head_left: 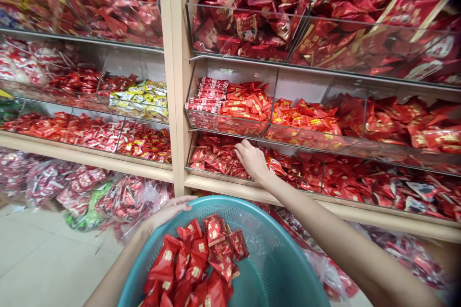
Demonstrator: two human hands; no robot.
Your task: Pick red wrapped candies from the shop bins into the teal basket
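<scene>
My left hand (169, 212) grips the left rim of a teal plastic basket (288, 254) with perforated sides. Inside the basket lie red wrapped candy packets (194, 259) with gold print, heaped toward the left; the floor on the right shows bare. My right hand (252, 159) reaches over the front lip of the lowest shelf bin, above dark red candy packets (216, 156). Its fingers are bent and close together, pointing down into the packets. Whatever is between the fingertips is hidden from me.
A wooden post (175, 81) divides the shelves. Clear-fronted bins (248, 127) of red packets rise above my right hand, with an overhanging shelf edge close over it. Bulging plastic bags (126, 201) of candy sit on the tiled floor (32, 259) under the shelves.
</scene>
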